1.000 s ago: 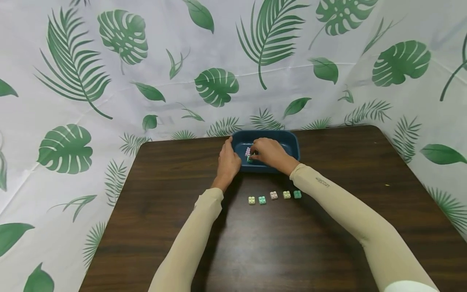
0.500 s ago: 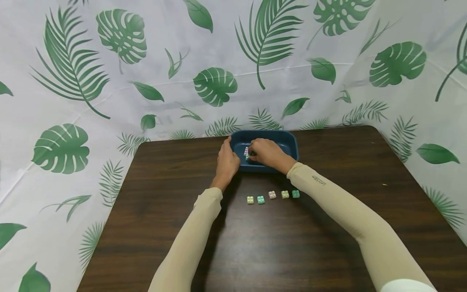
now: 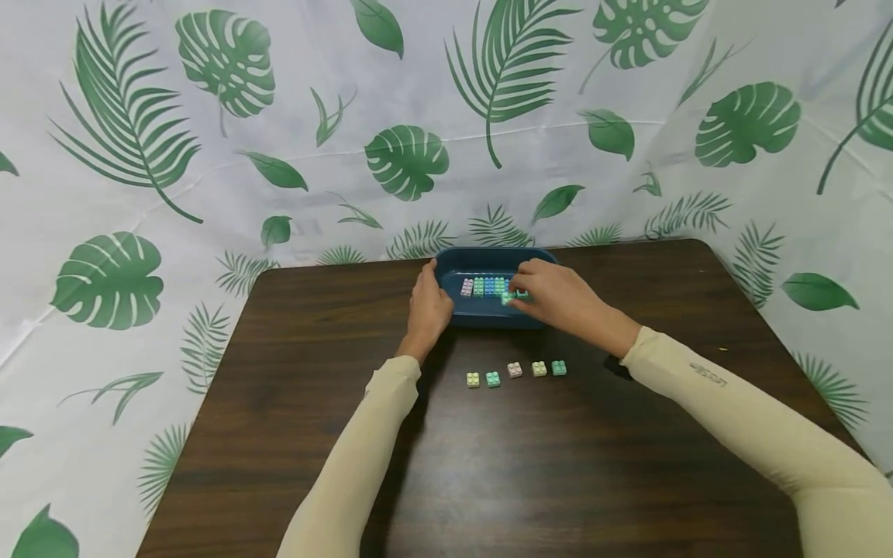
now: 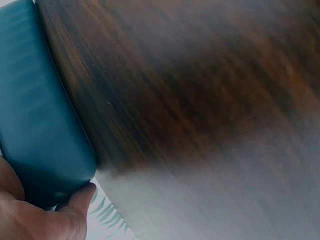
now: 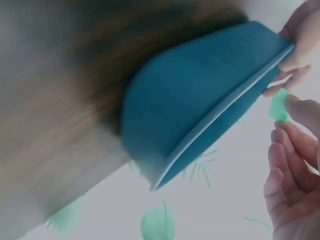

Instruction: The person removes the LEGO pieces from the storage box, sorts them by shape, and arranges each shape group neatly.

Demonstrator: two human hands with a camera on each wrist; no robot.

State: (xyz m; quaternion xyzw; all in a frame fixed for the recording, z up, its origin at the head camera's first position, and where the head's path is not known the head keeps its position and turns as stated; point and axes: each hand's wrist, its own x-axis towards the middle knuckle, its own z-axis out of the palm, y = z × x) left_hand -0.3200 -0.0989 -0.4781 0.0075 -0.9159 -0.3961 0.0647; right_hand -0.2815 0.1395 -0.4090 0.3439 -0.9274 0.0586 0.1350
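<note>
My left hand (image 3: 427,308) holds the left end of a dark blue plastic tray (image 3: 481,320) near the back of the table; in the left wrist view its thumb and a finger meet the tray's corner. Over the tray's right half, my right hand (image 3: 561,298) pinches a light green building block (image 5: 279,105) between thumb and fingertips. Inside the tray stands a row of studded building blocks, with a pink block (image 3: 467,287) at the left, then green and blue ones. The right hand hides the row's right end.
Several small loose blocks lie on the dark wood table (image 3: 446,465) in front of the tray, among them a yellow block (image 3: 473,380), a pale pink block (image 3: 515,370) and a green block (image 3: 559,368). Leaf-printed cloth (image 3: 314,209) hangs behind the table.
My right hand has moved to the right with a light green block between its fingertips, uncovering the row of blocks in the tray. The left hand stays at the tray's left end.
</note>
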